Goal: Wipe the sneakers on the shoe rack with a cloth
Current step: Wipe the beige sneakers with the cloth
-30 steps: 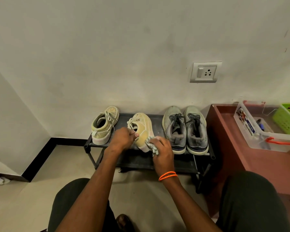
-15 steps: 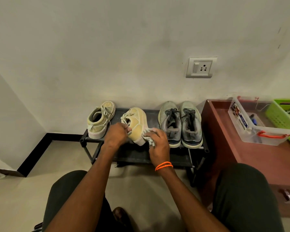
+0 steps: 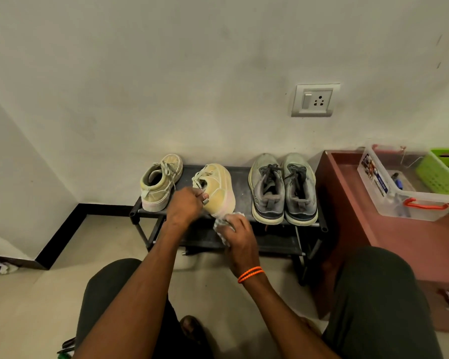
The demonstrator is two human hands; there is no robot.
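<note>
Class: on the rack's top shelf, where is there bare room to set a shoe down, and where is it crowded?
Bare shelf shows between the tilted yellow sneaker and the grey pair. A narrower strip lies between both yellow sneakers. The grey pair sits side by side, filling the right end.

We can read nothing for certain; the label (image 3: 375, 175) on the clear plastic box (image 3: 410, 203) perhaps carries print, too blurred.

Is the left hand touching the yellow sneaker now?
Touching. The head view shows the left hand gripping the yellow sneaker at its opening, fingers curled over the collar.
</note>
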